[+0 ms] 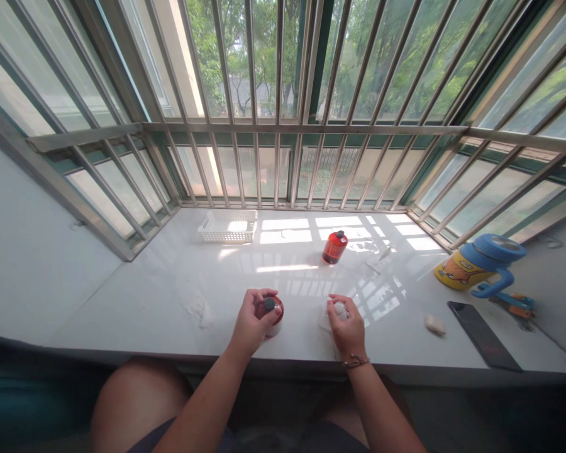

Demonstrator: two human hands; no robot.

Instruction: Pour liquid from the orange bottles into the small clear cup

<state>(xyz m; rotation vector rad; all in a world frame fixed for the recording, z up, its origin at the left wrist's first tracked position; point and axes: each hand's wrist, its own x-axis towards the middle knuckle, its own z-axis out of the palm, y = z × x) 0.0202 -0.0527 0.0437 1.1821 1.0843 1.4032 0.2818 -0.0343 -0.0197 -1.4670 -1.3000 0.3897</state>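
My left hand is wrapped round a small red bottle with a black cap, near the front of the white sill. Its thumb lies by the cap, and the hand hides part of the bottle. To the right, my right hand is closed on a small white rounded object; its exact kind cannot be made out, as the fingers cover part of it. Farther back stands a second red bottle, see-through, with a black top, touched by neither hand.
A white perforated basket sits at the back left. Crumpled clear or white material lies left. On the right are a blue-and-yellow mug, a phone, a beige lump and keys. Metal bars line the window.
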